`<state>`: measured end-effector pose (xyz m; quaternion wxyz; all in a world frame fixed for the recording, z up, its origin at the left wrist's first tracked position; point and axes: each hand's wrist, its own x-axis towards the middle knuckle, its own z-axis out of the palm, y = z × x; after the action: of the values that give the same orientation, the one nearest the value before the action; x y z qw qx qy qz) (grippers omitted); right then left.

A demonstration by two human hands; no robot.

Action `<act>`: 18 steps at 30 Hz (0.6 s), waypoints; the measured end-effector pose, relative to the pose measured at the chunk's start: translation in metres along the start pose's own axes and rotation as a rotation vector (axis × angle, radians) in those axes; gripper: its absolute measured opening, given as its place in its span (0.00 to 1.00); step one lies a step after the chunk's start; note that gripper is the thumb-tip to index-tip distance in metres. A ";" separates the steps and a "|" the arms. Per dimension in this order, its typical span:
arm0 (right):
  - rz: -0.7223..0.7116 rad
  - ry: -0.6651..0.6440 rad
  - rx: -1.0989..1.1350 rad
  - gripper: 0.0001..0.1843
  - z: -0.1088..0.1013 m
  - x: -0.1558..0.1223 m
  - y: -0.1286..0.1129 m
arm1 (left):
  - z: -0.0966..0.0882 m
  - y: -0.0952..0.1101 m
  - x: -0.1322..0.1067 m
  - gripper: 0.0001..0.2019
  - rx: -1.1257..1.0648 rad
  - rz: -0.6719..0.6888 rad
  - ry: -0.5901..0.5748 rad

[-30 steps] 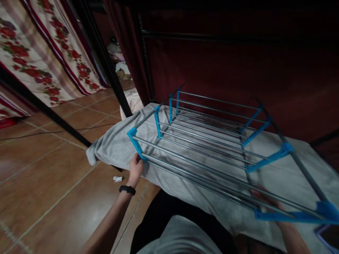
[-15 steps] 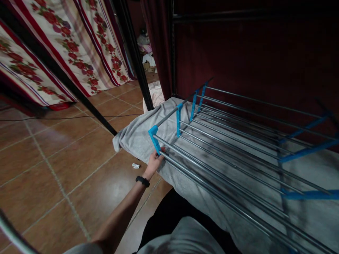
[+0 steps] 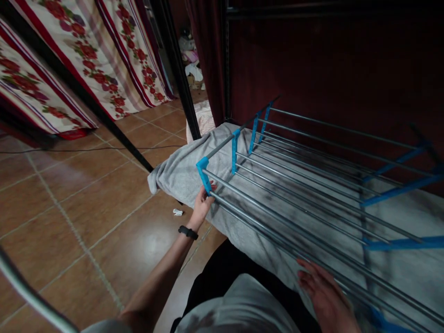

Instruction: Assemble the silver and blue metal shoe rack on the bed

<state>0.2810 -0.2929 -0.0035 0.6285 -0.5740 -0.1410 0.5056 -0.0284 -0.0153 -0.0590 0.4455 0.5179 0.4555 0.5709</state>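
Observation:
A rack of metal tubes joined by blue plastic brackets, a metal rack [image 3: 277,180], lies on a grey blanket [image 3: 183,171]. My left hand [image 3: 203,201], with a black wristband [image 3: 188,232] behind it, grips the rack's near left corner, its fingers around the lower end of the blue bracket [image 3: 203,175]. Low on the right, my right hand [image 3: 326,293] is beside the near tubes, slightly blurred, with its fingers stretched out and holding nothing. Whether its fingertips touch the tube I cannot tell.
Black metal posts [image 3: 180,69] frame the left side. Beyond them hangs a flowered curtain [image 3: 114,60] above a tiled floor [image 3: 86,203]. A small white scrap [image 3: 178,212] and a dark cable [image 3: 86,149] lie on the tiles. A dark red panel [image 3: 329,78] stands behind the rack.
My right hand has come into view at the lower right, beside the near tubes. My left hand keeps its hold on the rack's corner. The view has shifted slightly.

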 end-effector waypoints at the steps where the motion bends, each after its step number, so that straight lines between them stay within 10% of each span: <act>1: 0.019 -0.010 0.005 0.21 0.004 0.006 -0.002 | -0.001 0.001 0.000 0.28 -0.003 0.001 -0.015; 18: 0.153 0.089 0.155 0.31 0.014 0.035 -0.008 | 0.019 0.037 0.002 0.17 -0.062 0.064 0.120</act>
<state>0.2897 -0.2553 -0.0064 0.6364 -0.5546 -0.0293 0.5353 -0.0114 -0.0188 -0.0214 0.4147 0.4830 0.4468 0.6286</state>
